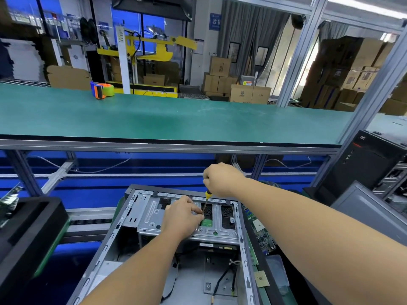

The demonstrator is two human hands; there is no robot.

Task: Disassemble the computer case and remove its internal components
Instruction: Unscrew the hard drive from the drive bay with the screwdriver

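Observation:
An open grey computer case (132, 219) lies on its side in front of me, its metal drive cage (152, 216) at the far end. My right hand (220, 179) grips the handle of a yellow-and-black screwdriver (207, 198), whose shaft points down into the cage. My left hand (182, 216) rests on the cage, and its fingertips pinch the screwdriver shaft near the tip. Black cables (222, 278) run along the case floor below the cage.
A green motherboard (262, 234) lies right of the case. Black tower cases (365, 164) stand at the right, and a black foam tray (28, 227) lies at the left. A green shelf (167, 119) above holds an orange tape dispenser (102, 90).

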